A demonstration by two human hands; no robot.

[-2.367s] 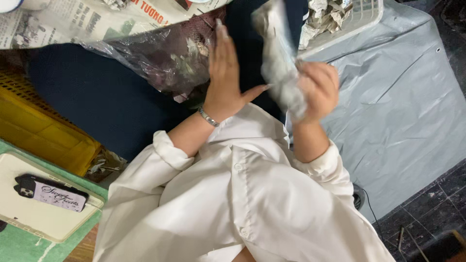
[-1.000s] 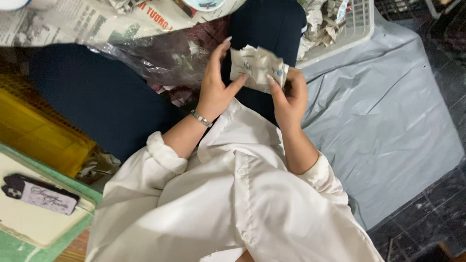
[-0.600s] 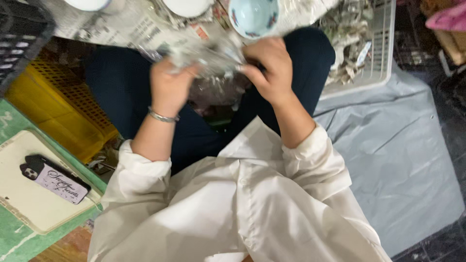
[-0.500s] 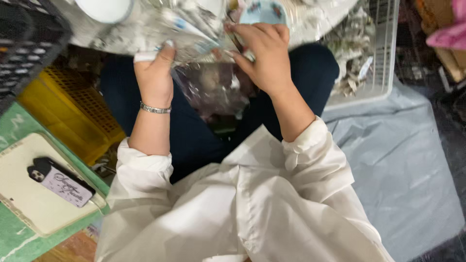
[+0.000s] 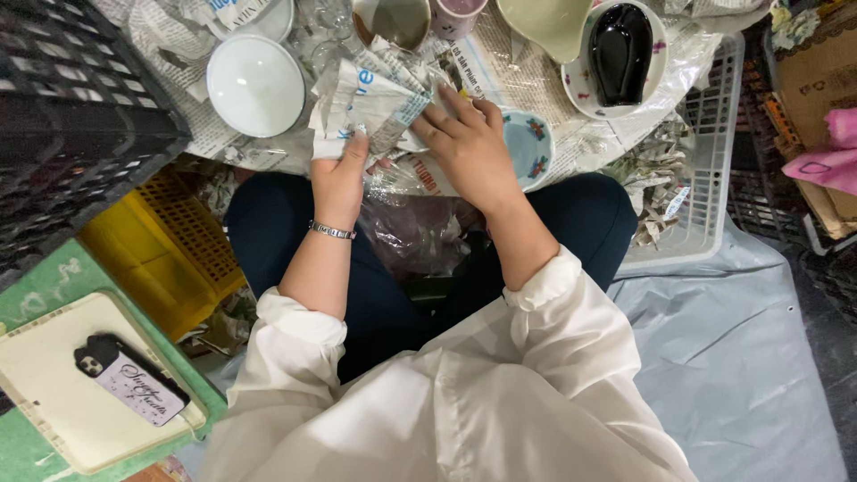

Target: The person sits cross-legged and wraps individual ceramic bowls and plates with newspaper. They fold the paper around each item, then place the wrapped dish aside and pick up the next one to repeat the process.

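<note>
Breakage looks the main risk: the newspaper-wrapped bundle (image 5: 370, 107) lies on the newspaper-covered surface (image 5: 527, 80) amid crowded crockery, touching or just beside a small floral bowl (image 5: 528, 143) and near a white bowl (image 5: 255, 85). A sideways push could knock the floral bowl off the near edge. What the paper wraps is hidden, so I cannot tell how fragile it is; a loose fold could let it slide out. The left hand (image 5: 337, 178) reaches up, bracelet at the wrist, its grip narrow, pinching the bundle's lower edge. The right hand (image 5: 469, 147) lies flat, palm down, fingers spread, pressing paper at the bundle's right side.
</note>
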